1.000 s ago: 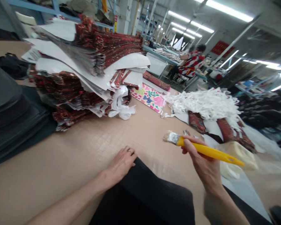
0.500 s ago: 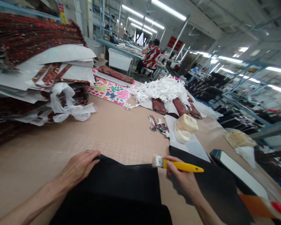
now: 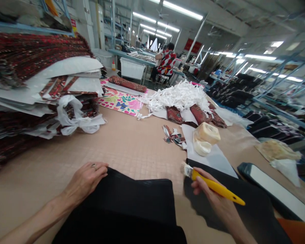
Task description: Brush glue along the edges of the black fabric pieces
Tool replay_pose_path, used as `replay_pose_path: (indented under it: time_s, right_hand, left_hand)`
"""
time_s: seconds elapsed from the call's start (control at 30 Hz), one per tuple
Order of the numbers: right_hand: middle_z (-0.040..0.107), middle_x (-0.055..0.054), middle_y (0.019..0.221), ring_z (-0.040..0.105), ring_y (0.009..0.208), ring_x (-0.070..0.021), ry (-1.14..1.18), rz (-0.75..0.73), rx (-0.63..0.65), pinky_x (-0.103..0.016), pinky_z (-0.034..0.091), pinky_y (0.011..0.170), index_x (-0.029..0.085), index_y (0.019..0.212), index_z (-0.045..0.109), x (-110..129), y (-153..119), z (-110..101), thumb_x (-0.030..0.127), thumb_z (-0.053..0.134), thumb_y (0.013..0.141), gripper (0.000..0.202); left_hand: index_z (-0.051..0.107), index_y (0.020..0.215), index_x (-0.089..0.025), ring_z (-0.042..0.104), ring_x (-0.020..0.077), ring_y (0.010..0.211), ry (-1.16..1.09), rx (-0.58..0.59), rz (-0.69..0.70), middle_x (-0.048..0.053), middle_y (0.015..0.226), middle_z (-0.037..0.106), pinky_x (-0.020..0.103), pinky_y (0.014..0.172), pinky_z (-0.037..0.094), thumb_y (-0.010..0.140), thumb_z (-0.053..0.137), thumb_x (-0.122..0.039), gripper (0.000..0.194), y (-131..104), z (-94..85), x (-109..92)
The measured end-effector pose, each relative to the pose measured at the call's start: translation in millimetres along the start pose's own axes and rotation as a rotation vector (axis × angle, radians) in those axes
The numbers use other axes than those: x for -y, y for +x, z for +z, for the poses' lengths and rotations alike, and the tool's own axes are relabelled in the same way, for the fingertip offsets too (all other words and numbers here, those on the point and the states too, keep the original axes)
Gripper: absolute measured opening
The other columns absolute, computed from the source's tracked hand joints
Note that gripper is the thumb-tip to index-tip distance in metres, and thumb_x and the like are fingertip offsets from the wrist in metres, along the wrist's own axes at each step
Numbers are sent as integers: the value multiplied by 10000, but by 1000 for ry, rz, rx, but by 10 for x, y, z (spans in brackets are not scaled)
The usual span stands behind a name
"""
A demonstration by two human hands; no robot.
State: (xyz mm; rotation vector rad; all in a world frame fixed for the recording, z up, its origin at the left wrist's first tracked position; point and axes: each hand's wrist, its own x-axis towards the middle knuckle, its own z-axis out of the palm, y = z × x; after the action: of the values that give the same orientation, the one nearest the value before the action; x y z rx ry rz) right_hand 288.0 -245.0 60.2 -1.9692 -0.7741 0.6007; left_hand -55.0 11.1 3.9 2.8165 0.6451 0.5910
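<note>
While curled hands grip black cloth and brush, patterned stacks crowd the left

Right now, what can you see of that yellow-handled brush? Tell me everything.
The brush has a glossy yellow handle, plastic by its look, with a small dark hole near its end. Its pale bristles and the band behind them look smeared white. The right hand grips the handle near the band. The brush slants, bristles toward the picture's upper left; whether they touch anything is hard to tell.
</note>
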Motion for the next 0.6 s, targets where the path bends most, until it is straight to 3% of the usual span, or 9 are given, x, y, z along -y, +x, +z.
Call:
replay_pose_path:
  time_s: [0.13,0.2,0.27,0.33,0.4,0.6]
  right_hand:
    - [662,4,657,637,571,-140,141,-161,212,-249,530,614,219,1176,588,154,58,462,462,525,850,411]
    - [687,-13,725,669,649,-149,158,-270,270,-240,542,649,235,1086,641,126,100,687,407,569,837,311]
    - [703,-22,825,688,718,-152,118,-388,272,-227,553,679,251,1048,652,62,135,841,337,605,824,244]
    - [705,-16,891,696,749,-146,46,-482,256,-213,562,696,267,1056,637,3,159,907,284,616,821,237]
    - [710,-6,916,702,771,-139,-34,-546,262,-205,563,727,277,1080,613,-31,173,907,252,614,827,255]
    - [720,-19,924,713,741,-142,-185,-619,245,-220,578,708,261,1107,558,-93,182,968,234,567,860,249]
  left_hand:
    - [555,851,-182,564,186,886,-24,55,-21,39,907,622,325,814,419,929,403,-151,174,-14,-96,-89]
    - [548,984,-175,548,198,925,-28,89,-65,51,967,609,333,833,425,886,509,-129,115,-15,-116,-132]
    - [519,1122,-182,516,223,1004,-14,132,-98,68,1085,577,356,866,416,841,603,-124,299,-11,-95,-146]
    - [552,1098,-203,504,232,1015,-4,187,-115,56,1098,571,362,860,407,821,641,-124,302,-10,-42,-132]
    - [602,943,-204,514,219,965,-11,221,-123,28,1019,591,349,829,399,819,641,-118,156,-20,23,-103]
    - [554,768,-171,501,172,810,-38,217,-132,5,837,579,298,752,387,820,594,-93,102,-55,109,-66]
